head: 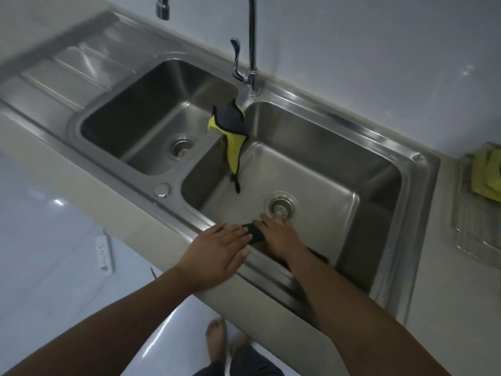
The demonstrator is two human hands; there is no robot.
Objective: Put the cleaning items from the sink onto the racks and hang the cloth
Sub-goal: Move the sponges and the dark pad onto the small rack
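A dark green scouring pad (254, 232) lies at the near edge of the right basin of the steel double sink (311, 147). My right hand (278, 233) reaches down into that basin and closes on the pad, fingertips near the drain (280, 208). My left hand (217, 251) rests flat and open on the sink's front rim, its fingers touching the pad's left side. A yellow and dark grey cloth (232, 134) hangs draped over the divider between the two basins, its tail trailing into the right basin.
A tall tap (252, 50) stands behind the divider. A wire rack (477, 213) on the counter at far right holds a yellow-green item (486, 175). The left basin has a draining board beside it. A power strip (104, 252) lies on the floor; my bare feet are below.
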